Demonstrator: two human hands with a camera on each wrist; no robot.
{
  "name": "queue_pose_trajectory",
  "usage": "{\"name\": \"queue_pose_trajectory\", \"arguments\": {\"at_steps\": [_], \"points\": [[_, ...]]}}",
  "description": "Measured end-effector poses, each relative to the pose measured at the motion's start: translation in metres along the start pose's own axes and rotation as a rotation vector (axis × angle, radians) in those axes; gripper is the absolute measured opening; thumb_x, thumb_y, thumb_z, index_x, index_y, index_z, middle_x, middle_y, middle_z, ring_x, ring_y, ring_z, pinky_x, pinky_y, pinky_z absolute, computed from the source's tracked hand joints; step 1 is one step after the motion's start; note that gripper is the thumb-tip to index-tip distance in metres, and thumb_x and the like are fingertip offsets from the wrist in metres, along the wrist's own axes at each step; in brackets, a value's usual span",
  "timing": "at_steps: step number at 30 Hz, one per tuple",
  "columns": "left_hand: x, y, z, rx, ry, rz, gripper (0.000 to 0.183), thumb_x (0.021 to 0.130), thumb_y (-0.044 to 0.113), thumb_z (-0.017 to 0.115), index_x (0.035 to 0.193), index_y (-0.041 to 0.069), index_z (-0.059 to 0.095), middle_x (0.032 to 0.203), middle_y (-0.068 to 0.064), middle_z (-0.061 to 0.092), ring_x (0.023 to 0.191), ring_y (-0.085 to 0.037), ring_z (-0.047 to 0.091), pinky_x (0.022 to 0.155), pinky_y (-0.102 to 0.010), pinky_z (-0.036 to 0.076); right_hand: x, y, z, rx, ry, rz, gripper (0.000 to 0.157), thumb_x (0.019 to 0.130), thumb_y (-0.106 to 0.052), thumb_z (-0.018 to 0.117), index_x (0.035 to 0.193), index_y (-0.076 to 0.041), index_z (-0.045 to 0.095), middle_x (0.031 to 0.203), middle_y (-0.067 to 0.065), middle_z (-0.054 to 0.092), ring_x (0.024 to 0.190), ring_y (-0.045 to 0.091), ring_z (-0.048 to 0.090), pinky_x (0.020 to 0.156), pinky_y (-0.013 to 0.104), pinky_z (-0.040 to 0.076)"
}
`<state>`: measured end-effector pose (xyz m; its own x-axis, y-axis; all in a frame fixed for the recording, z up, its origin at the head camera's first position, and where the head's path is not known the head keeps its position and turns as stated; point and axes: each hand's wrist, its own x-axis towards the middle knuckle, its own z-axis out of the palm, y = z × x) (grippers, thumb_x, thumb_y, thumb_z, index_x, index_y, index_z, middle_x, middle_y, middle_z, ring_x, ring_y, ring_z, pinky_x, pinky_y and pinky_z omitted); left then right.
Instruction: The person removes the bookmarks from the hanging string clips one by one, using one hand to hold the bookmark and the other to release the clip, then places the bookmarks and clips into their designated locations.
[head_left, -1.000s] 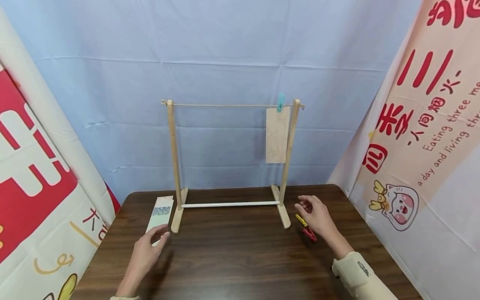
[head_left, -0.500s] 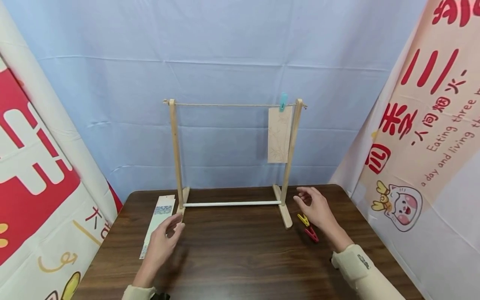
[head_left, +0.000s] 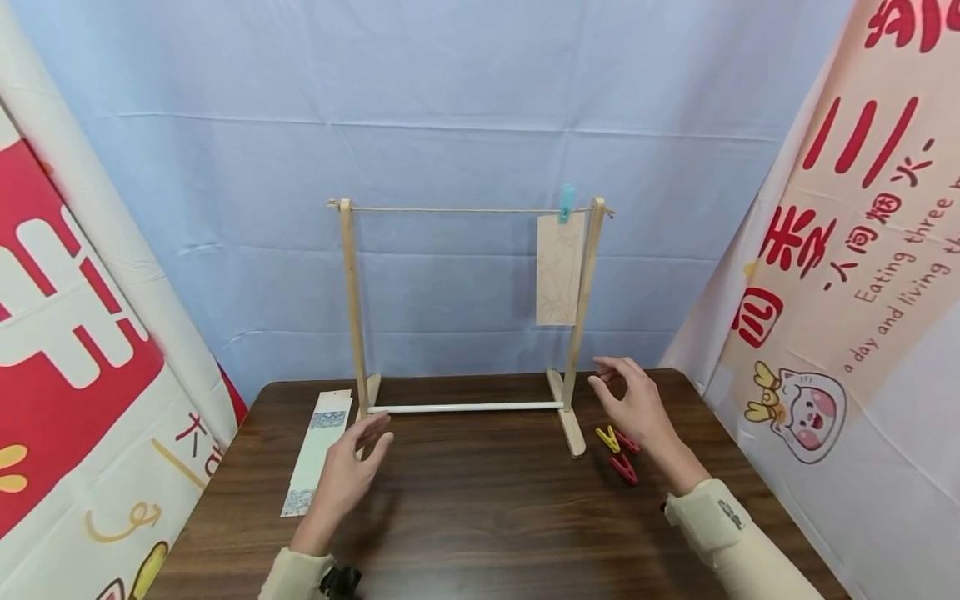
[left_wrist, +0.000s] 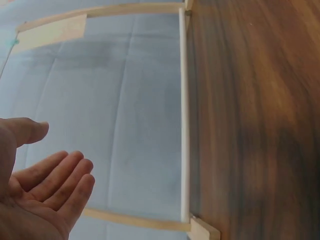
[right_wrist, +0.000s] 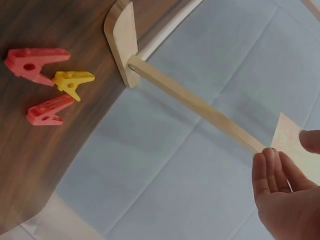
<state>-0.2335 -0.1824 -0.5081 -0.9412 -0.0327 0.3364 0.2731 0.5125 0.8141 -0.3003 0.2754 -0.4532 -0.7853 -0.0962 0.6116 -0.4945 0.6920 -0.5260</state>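
Note:
My left hand [head_left: 348, 471] hovers over the table, just right of the patterned paper strips [head_left: 311, 458], fingers loosely bent with nothing in them. Its palm and spread thumb show in the left wrist view. My right hand [head_left: 636, 408] is held beside the rack's right foot, also holding nothing, thumb apart from the fingers. Below it lie a yellow clothespin [right_wrist: 72, 82] and two red clothespins [right_wrist: 35, 65], close together on the table. A beige card [head_left: 555, 279] with a faint plant drawing hangs from the rack's cord [head_left: 457, 210] under a teal clothespin [head_left: 567, 204].
The wooden rack [head_left: 352, 308] stands near the back of the brown table [head_left: 480, 508], with a white rod [head_left: 465, 407] joining its feet. A pale blue cloth [head_left: 450, 100] hangs behind, and printed banners flank both sides.
My left hand has moved right and forward, away from the paper strips, uncovering them. My right hand has risen slightly, and a second red clothespin now shows beside it.

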Motion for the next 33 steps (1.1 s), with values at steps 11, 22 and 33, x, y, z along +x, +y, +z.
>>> {"name": "queue_pose_trajectory", "arguments": {"at_steps": [11,22,33], "points": [[0.011,0.017,0.012,0.007,-0.035,0.029,0.039,0.105,0.024,0.074,0.142,0.012,0.068,0.139,-0.007,0.072,0.128,-0.030,0.068,0.110,-0.055,0.051,0.010,-0.006,-0.007,0.016,0.039,-0.087,0.034,0.098,-0.004,0.079,0.131,0.000,0.071,0.106,0.015,0.069,0.097,0.027,0.066,0.088,0.037,0.049],[0.022,0.031,0.028,-0.015,-0.047,0.121,0.037,0.105,0.019,0.074,0.140,0.011,0.069,0.138,-0.008,0.072,0.124,-0.032,0.070,0.106,-0.053,0.054,0.024,-0.019,-0.019,0.024,0.045,-0.144,0.039,0.097,-0.003,0.079,0.134,0.001,0.069,0.113,0.016,0.068,0.102,0.030,0.065,0.091,0.035,0.049],[0.037,0.050,0.034,-0.044,-0.090,0.126,0.036,0.106,0.023,0.072,0.141,0.016,0.069,0.139,-0.004,0.071,0.129,-0.026,0.067,0.110,-0.043,0.053,0.039,-0.027,-0.026,0.035,0.054,-0.195,0.038,0.097,-0.003,0.079,0.133,0.001,0.069,0.114,0.019,0.069,0.103,0.032,0.067,0.093,0.042,0.051]]}}
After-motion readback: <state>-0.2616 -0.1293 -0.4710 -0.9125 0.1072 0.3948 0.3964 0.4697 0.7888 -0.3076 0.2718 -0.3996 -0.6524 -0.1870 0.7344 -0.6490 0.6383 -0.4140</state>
